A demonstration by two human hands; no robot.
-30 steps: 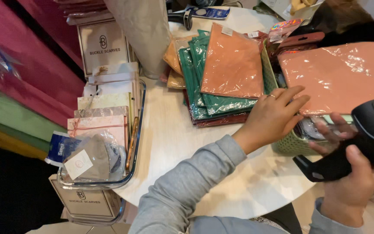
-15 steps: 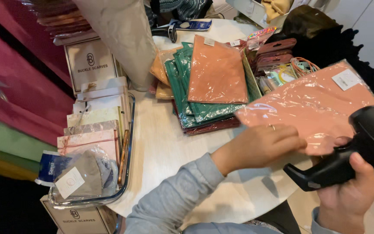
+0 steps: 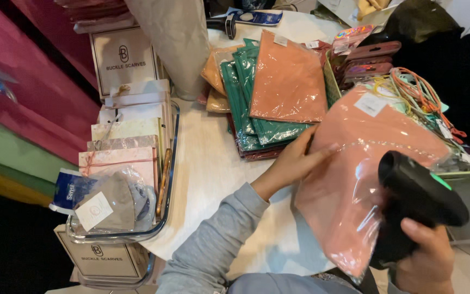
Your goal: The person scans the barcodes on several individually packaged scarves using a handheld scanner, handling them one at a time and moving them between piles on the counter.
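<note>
White round table (image 3: 213,179) across the middle of the frame, with pink, green and yellow cloth down the left edge. Right of centre, a large salmon-pink packet (image 3: 354,179) in clear plastic wrap, lifted off the table and tilted, with a white label near its upper edge. Top centre, a stack of wrapped packets (image 3: 267,103), green and dark red below, one orange on top, lying flat on the table. Left of that, a clear tray (image 3: 171,163) holding flat boxes on edge and a bagged grey item at its lower end. Lower right, a black handheld scanner (image 3: 417,201), head just in front of the packet's lower right part. Left hand (image 3: 295,160) at centre, its grip closed on the packet's left edge, grey sleeve behind. Right hand (image 3: 425,261) at the bottom right corner, its grip clenched around the scanner's handle.
</note>
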